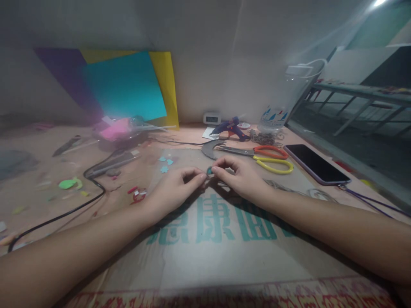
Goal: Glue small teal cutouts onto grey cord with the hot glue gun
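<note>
Both hands meet over the middle of the printed sheet (205, 265). My right hand (239, 176) is closed in a pinch on a small teal piece (209, 170); its exact kind is too small to tell. Close beside it, the thumb and forefinger of my left hand (180, 186) are pressed together, and what they hold is not clear. Small light-blue paper cutouts (164, 170) lie just beyond my left hand. Past my right hand rest scissors (272, 159) with one orange and one yellow handle, and a dark grey crescent-shaped piece (209, 150).
A blue glue gun (231, 127) with a lit red light stands near the wall beside a small digital clock (212, 118). Rightward are a phone (316, 164), twine (317, 194) and a clear bucket (276, 102). A black cord (64, 214), scraps and coloured sheets (128, 87) occupy the left.
</note>
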{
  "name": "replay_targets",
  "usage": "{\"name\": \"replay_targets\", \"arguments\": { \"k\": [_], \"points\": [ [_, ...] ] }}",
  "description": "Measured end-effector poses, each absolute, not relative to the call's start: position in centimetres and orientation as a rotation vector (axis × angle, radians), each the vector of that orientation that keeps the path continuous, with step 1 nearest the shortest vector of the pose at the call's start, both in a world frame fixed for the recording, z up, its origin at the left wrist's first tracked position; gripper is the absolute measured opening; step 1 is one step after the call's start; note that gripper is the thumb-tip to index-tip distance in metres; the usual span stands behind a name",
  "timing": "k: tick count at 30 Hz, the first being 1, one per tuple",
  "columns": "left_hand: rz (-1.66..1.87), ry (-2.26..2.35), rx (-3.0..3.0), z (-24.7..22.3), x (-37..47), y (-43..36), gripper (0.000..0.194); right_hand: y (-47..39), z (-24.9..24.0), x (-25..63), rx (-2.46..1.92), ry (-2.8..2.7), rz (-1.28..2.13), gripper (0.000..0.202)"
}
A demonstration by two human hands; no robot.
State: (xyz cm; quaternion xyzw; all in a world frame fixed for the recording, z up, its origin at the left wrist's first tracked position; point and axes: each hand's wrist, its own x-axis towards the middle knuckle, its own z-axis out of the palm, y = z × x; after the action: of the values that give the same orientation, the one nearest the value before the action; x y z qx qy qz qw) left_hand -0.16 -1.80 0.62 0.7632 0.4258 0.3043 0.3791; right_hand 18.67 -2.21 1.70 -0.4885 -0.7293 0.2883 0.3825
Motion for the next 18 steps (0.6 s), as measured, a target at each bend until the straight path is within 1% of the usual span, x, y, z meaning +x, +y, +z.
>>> {"name": "replay_targets", "arguments": {
  "k": [5,11,18],
  "points": [
    [0.781,1.034,1.906,0.37,-0.14,-1.57,0.041,-2.18,1.69,18.69,-1.241,-1.863,0.748,0.017],
    [0.716,1.087,1.912,0.34,-0.18,-1.62,0.033,-2.21,1.77,18.60,-1.257,-1.868,0.706,0.014],
    [0.751,1.145,1.924,0.44,-0.29,-1.71,0.026,-2.46,1.87,18.59,-1.263,-1.869,0.850,0.016]
  ]
}}
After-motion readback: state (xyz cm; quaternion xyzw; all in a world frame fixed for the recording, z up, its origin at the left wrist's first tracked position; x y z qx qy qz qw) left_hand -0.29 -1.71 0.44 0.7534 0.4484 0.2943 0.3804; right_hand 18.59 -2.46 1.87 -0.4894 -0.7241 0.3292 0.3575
